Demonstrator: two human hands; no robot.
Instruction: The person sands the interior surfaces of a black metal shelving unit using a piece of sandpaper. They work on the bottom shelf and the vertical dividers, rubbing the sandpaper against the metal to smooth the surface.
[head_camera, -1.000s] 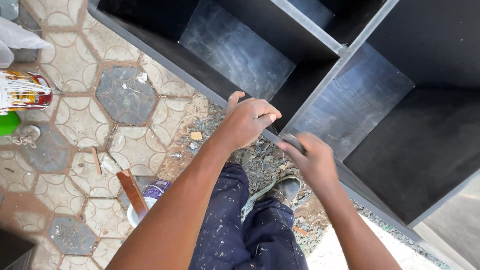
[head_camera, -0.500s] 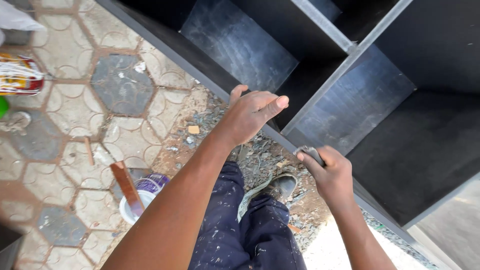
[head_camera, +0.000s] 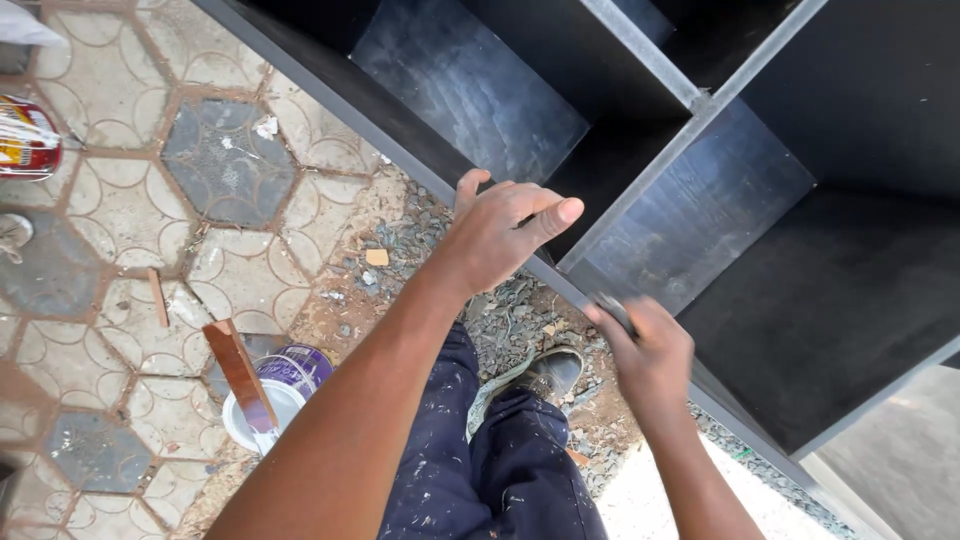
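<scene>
Black-painted shelf unit (head_camera: 700, 200) lies open-faced on gravel and hexagonal paving; the left hand (head_camera: 500, 235) rests half-open on its front edge; the right hand (head_camera: 650, 355), blurred, grips a small dark object (head_camera: 612, 310) against that edge; left of the unit, a paint tin (head_camera: 270, 395) carries a wooden stick (head_camera: 240, 370).

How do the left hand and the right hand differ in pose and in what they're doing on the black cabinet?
The left hand lies open, fingers stretched, resting on the front edge of the black cabinet; the right hand is curled shut around a small dark object that is too blurred to name. The left hand looks sharp, the right hand smeared by motion. The left hand sits farther up the edge, the right hand lower. Both are bare and touch the same front edge.
</scene>
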